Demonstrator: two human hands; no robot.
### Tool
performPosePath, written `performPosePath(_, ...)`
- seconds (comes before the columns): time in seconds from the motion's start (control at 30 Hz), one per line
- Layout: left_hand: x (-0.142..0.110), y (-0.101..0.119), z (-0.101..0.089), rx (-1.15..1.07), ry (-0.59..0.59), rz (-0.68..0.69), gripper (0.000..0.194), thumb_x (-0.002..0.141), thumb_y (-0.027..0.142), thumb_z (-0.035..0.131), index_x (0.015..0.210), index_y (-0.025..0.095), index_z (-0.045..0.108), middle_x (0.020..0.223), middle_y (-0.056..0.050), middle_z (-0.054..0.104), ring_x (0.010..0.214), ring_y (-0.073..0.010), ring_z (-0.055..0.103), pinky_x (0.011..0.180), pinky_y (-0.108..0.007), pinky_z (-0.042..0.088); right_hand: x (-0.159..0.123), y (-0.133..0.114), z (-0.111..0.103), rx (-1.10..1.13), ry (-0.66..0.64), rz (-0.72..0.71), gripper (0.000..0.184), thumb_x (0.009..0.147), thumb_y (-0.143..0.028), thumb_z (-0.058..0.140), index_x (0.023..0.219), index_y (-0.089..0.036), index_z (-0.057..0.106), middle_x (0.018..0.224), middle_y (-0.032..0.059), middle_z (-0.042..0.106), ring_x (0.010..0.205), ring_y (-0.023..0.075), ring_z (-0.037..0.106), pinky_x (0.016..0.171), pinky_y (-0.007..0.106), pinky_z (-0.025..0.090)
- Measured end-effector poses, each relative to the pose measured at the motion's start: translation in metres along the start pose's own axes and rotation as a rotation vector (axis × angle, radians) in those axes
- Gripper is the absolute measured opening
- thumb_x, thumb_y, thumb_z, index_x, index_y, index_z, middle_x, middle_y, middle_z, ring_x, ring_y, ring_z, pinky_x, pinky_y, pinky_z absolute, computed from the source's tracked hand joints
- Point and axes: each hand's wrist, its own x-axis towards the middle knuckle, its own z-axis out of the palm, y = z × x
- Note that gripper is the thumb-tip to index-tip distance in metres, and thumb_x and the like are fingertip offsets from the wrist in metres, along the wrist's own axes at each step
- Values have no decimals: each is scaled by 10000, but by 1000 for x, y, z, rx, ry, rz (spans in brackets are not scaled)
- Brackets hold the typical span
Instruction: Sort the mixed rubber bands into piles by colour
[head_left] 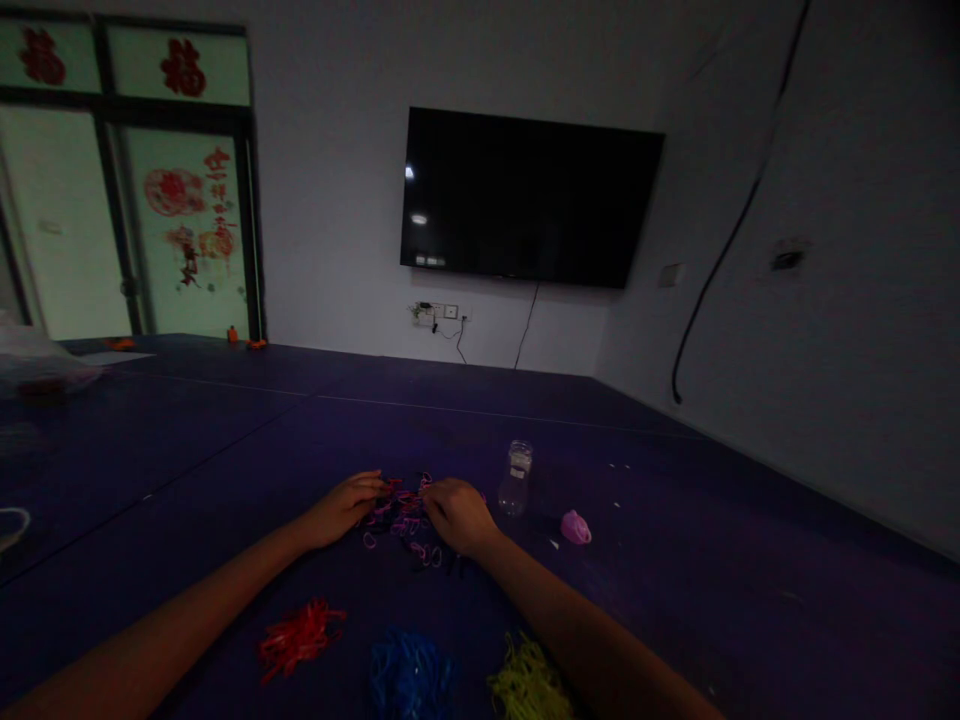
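Note:
A loose pile of small elastic bands [405, 522], pink, red, purple and dark, lies between my two hands on the purple surface. My left hand [346, 508] rests at the pile's left edge with its fingers stretched out toward the bands. On the other side my right hand [461, 518] has its fingers curled down at the pile; whatever its fingertips hold is hidden. Nearer to me are three sorted heaps: red bands [300, 638], blue bands [411, 675] and yellow bands [529, 682], the yellow partly beside my right forearm.
A clear plastic bottle [516, 480] without a lid stands right of my right hand, with a pink cap [575, 527] beyond it. White scraps lie nearby. At far left is a clear plastic bag [41, 360]. A television [531, 198] hangs on the wall.

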Motion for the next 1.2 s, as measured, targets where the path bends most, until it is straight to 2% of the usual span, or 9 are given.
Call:
performPosePath(0.17,1,-3,-6,-201,107,-165,286,842,282,463,1020,232,680,1177,-43,633,1211,-210,459,1048,-426,315,-1,0,-1,24,9,4,221,897,-171,403,781,-177,591,838,47,655,829,148,588,771,253,394)
performPosePath(0.33,-1,4,-13,-278,209,-286,294,823,349,486,975,217,700,1166,-52,641,1179,-220,497,1037,-416,330,-1,-1,-2,29,10,12,219,898,-171,405,824,-174,611,861,54,662,854,155,591,783,260,395)
performPosePath(0.6,-6,13,-14,-375,353,-393,277,734,396,613,886,191,722,1071,-66,685,1024,-233,602,944,-384,423,-1,0,-2,10,-7,24,220,902,-183,404,852,-174,619,869,55,664,863,161,588,775,263,394)
performPosePath(0.7,-5,19,-20,-448,338,-425,248,694,361,649,836,174,727,1002,-77,707,968,-226,622,887,-362,453,0,1,-1,13,-2,28,229,906,-186,398,855,-171,621,866,59,662,861,160,587,774,262,394)
performPosePath(0.8,-6,34,-42,-499,133,-455,207,632,319,698,759,158,730,832,-70,732,786,-202,653,746,-320,495,0,1,0,23,7,21,246,909,-178,387,845,-172,624,858,58,660,859,158,585,773,259,392)
performPosePath(0.93,-10,61,-78,-505,-425,-427,134,567,247,755,690,202,730,715,-10,730,662,-164,645,628,-252,496,0,1,0,38,9,16,256,913,-177,379,855,-168,628,861,62,658,870,160,579,776,261,390)
performPosePath(1.0,-13,72,-87,-485,-640,-429,118,577,248,759,689,225,731,696,0,731,634,-161,648,606,-251,504,0,2,1,40,11,20,250,915,-188,383,868,-166,627,869,64,656,882,162,576,779,262,388)
performPosePath(1.1,-15,81,-88,-462,-817,-454,115,591,249,766,699,235,729,690,3,732,591,-159,650,559,-251,512,0,3,2,33,-1,27,244,918,-200,388,869,-166,624,869,65,653,880,162,576,778,261,386)
performPosePath(1.2,-15,84,-83,-507,-909,-485,92,626,254,755,707,231,717,655,4,724,553,-159,652,516,-257,514,0,3,2,32,-12,18,244,921,-200,385,873,-168,623,868,64,654,877,161,577,778,261,385)
